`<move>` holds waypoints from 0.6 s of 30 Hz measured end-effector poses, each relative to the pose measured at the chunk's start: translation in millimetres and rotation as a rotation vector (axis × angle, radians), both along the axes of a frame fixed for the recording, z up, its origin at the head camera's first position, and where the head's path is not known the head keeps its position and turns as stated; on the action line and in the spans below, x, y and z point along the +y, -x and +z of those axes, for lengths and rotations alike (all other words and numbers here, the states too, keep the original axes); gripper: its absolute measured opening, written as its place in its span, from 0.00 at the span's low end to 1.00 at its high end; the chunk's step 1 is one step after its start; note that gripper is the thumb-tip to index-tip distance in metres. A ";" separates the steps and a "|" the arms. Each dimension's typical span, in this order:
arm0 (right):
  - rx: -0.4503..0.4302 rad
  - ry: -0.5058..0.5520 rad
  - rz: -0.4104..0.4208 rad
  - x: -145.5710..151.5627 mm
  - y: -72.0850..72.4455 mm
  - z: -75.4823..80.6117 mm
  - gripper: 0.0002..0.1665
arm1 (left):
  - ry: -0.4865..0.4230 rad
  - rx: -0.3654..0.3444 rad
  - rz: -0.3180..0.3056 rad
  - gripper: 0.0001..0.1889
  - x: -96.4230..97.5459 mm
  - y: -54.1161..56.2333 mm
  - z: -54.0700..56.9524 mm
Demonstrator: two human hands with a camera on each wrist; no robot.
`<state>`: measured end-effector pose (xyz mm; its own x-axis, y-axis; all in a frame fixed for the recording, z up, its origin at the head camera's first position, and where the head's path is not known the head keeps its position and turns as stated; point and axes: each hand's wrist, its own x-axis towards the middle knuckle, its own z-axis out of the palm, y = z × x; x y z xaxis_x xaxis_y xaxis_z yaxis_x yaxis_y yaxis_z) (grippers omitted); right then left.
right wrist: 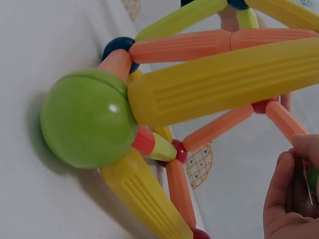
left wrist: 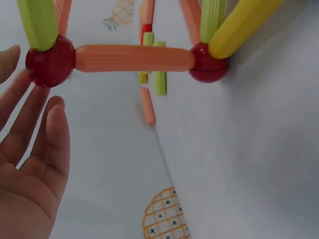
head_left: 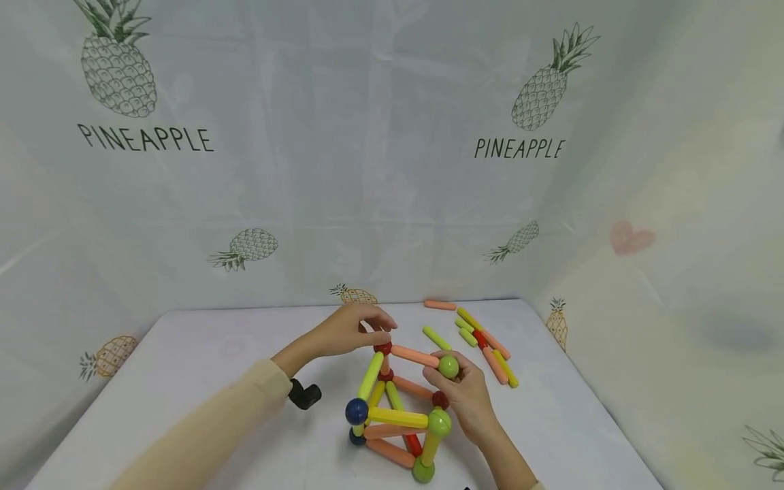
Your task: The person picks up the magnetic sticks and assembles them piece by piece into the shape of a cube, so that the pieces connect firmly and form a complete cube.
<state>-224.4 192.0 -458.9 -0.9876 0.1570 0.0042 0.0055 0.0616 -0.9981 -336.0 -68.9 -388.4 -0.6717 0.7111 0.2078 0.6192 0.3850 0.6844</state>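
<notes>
A frame of coloured rods and balls, like a magnetic building set, stands on the table. At its top my left hand (head_left: 349, 330) holds a red ball (head_left: 384, 348) between thumb and fingers. From that ball an orange rod (head_left: 415, 356) reaches right to a green ball (head_left: 449, 367), which my right hand (head_left: 468, 398) grips near the rod's end. The nearer side has a dark blue ball (head_left: 356, 412), joined by a yellow rod (head_left: 398, 417) to another green ball (head_left: 439, 421). In the left wrist view, an orange upright (left wrist: 134, 58) links the upper and lower red balls (left wrist: 208, 63).
Several loose orange, yellow, green and red rods (head_left: 486, 344) lie at the table's back right. A black rounded object (head_left: 304, 393) shows beside the left wrist. White cloth (head_left: 343, 170) printed with pineapples hangs behind the table (head_left: 551, 435).
</notes>
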 end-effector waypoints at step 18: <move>0.089 -0.168 0.070 15.9 -3.3 6.8 0.20 | -0.007 -0.055 -0.004 0.10 12.7 -19.0 -11.2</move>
<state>-221.1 207.9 -452.0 -0.9906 0.0781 0.1120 -0.0919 0.2248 -0.9701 -317.0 -56.3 -399.6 -0.6790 0.7128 0.1756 0.5825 0.3776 0.7198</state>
